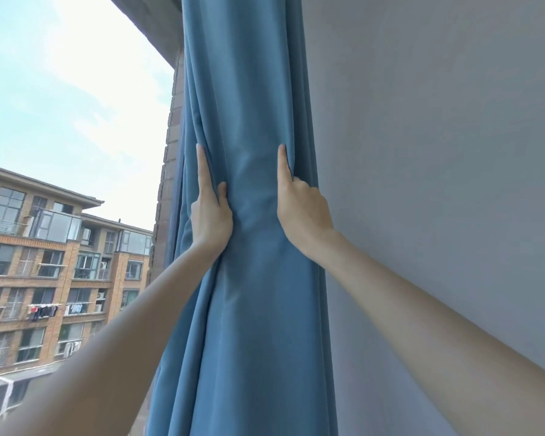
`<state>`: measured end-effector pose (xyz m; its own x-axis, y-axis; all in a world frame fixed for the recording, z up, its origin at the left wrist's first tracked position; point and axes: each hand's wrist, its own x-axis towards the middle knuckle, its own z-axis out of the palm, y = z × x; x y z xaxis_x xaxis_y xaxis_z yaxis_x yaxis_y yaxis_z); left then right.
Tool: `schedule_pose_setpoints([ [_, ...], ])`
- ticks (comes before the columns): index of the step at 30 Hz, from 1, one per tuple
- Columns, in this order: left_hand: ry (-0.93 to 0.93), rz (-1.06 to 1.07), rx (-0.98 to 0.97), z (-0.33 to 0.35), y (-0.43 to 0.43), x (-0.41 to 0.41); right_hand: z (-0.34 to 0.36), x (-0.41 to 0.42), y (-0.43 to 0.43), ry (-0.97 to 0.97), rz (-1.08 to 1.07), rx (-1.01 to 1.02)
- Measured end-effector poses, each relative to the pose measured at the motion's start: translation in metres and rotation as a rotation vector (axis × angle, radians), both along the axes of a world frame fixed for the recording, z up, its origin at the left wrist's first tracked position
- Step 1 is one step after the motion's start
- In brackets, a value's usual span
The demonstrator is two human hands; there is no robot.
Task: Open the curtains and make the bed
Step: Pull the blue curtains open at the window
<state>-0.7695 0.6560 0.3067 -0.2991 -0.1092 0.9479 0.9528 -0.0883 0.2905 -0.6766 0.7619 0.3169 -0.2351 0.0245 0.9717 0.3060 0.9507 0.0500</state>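
The blue curtain [249, 121] hangs gathered into a thick bunch against the grey wall, at the right edge of the window. My left hand [210, 212] grips the bunch's left side, with its index finger pointing straight up and its thumb on the front of the cloth. My right hand [301, 209] holds the right side, index finger straight up and the other fingers curled into the folds next to the wall. The remaining fingers of my left hand are hidden behind the fabric. No bed is in view.
A plain grey wall [438, 152] fills the right half. To the left the window [76, 105] shows sky and a brick apartment block [44, 262] outside. A brick window edge [170, 152] runs just left of the curtain.
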Motion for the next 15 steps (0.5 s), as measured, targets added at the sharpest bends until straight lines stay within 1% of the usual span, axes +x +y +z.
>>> schedule_pose_setpoints([
  [3, -0.11, 0.022, -0.098, 0.016, 0.025, -0.021, 0.014, -0.012, 0.016, -0.075, -0.043, -0.074],
  [6, -0.228, 0.09, -0.254, 0.031, 0.049, -0.037, 0.028, -0.028, 0.03, -0.135, -0.078, -0.176],
  [9, -0.237, 0.117, -0.385, 0.023, 0.064, -0.033, 0.024, -0.021, 0.042, -0.198, -0.096, -0.247],
  [12, -0.265, 0.135, -0.446, 0.022, 0.064, -0.016, 0.02, -0.002, 0.043, -0.221, -0.159, -0.252],
  [15, -0.272, 0.143, -0.45, 0.017, 0.065, -0.001, 0.022, 0.012, 0.039, -0.257, -0.216, -0.229],
])
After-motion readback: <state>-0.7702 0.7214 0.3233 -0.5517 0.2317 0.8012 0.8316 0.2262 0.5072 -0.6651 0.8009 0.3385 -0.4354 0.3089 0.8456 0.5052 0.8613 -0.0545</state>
